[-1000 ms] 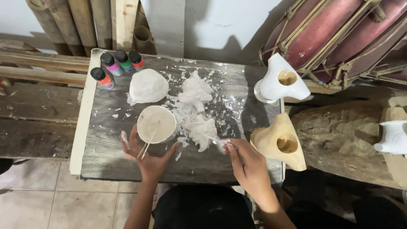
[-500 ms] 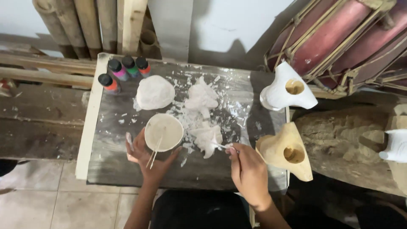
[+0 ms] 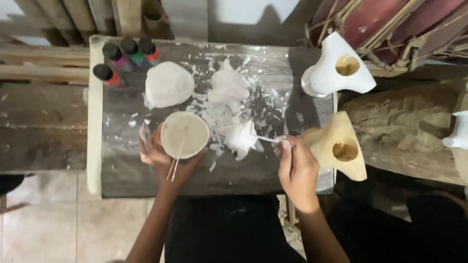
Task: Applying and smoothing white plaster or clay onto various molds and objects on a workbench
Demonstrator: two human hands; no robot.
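Grey counter (image 3: 122,165) smeared with white paste, two horn-shaped moulds beside it.
Your left hand (image 3: 163,158) cups the paste bowl (image 3: 184,134); right hand (image 3: 298,168), grip pinched on a thin stick (image 3: 267,139), works the white lump (image 3: 240,138). White mould (image 3: 334,68) coated, tan mould (image 3: 341,146) bare.

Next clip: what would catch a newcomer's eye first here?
Probably the white lumps of paste-like material smeared over the middle of the grey wooden board, beside the round cream bowl cupped in the left hand. The right hand pinches a thin stick against the nearest lump. At the right edge sit a white carved hollow form and a tan one; four dark-capped paint bottles stand top left.
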